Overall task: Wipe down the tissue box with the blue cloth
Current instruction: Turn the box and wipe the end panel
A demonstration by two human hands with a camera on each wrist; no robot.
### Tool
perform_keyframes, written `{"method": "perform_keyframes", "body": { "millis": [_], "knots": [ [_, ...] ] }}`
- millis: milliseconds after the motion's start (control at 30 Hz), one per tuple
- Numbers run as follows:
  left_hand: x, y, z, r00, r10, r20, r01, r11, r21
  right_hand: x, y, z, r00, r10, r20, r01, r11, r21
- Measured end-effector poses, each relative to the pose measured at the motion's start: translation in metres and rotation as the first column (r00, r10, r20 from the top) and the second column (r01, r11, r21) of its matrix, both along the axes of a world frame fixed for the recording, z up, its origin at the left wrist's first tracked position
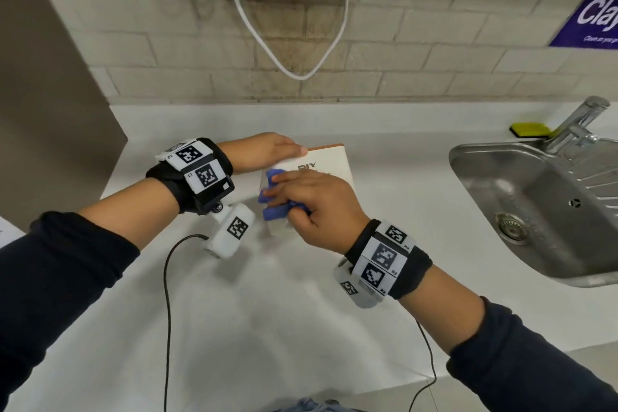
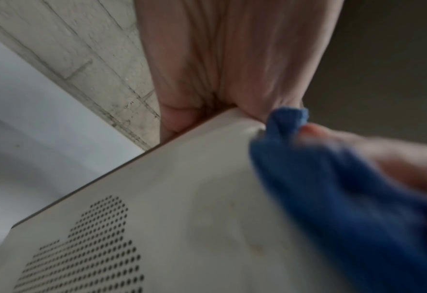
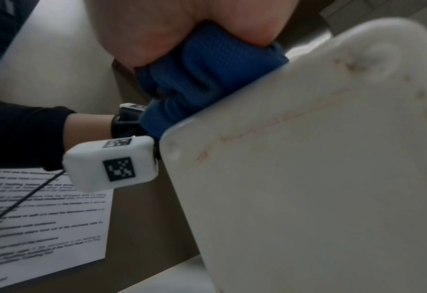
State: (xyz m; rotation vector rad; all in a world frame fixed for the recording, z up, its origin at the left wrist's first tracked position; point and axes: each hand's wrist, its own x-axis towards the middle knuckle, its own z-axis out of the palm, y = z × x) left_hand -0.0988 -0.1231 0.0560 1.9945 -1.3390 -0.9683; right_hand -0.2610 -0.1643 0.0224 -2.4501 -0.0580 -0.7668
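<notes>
My left hand (image 1: 267, 150) grips the box (image 1: 329, 162) at its far edge on the counter (image 1: 301, 294); my right hand (image 1: 312, 207) clutches the cloth (image 1: 272, 192) against it. Box looks light, stiff; brace it.

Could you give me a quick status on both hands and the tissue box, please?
Left hand holds the tissue box at its far edge. Right hand grips the blue cloth, pressing it on the box's near corner. Nothing in the way.

Showing here: one tissue box (image 1: 329, 162), one blue cloth (image 1: 272, 194), two hands, one sink (image 1: 521, 184), one sponge (image 1: 530, 129), one tap (image 1: 577, 124).
</notes>
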Motion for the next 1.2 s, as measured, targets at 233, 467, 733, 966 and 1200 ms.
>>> {"method": "perform_keyframes", "body": {
  "millis": [233, 467, 733, 966, 1200],
  "knots": [
    [-0.005, 0.004, 0.003, 0.999, -0.002, 0.038, 0.002, 1.000, -0.007, -0.043, -0.009, -0.003, 0.993, 0.073, -0.096, -0.058, 0.987, 0.150],
    [-0.009, 0.005, 0.001, 0.998, 0.017, 0.057, -0.016, 1.000, -0.016, -0.061, -0.035, 0.016, 0.931, -0.359, 0.060, 0.177, 0.590, 0.787],
    [-0.005, 0.004, -0.004, 0.996, 0.041, 0.077, -0.039, 0.999, -0.017, -0.027, 0.000, -0.012, 0.973, -0.225, -0.057, 0.225, 0.861, 0.457],
    [-0.014, 0.012, -0.012, 0.994, 0.013, 0.107, -0.008, 0.999, -0.053, -0.078, 0.010, 0.012, 0.985, -0.073, -0.154, 0.168, 0.547, 0.820],
    [-0.035, 0.025, -0.010, 0.997, -0.019, 0.074, 0.021, 0.999, -0.025, -0.107, -0.030, -0.004, 0.888, -0.424, 0.177, -0.224, -0.062, 0.973]
  ]
}}
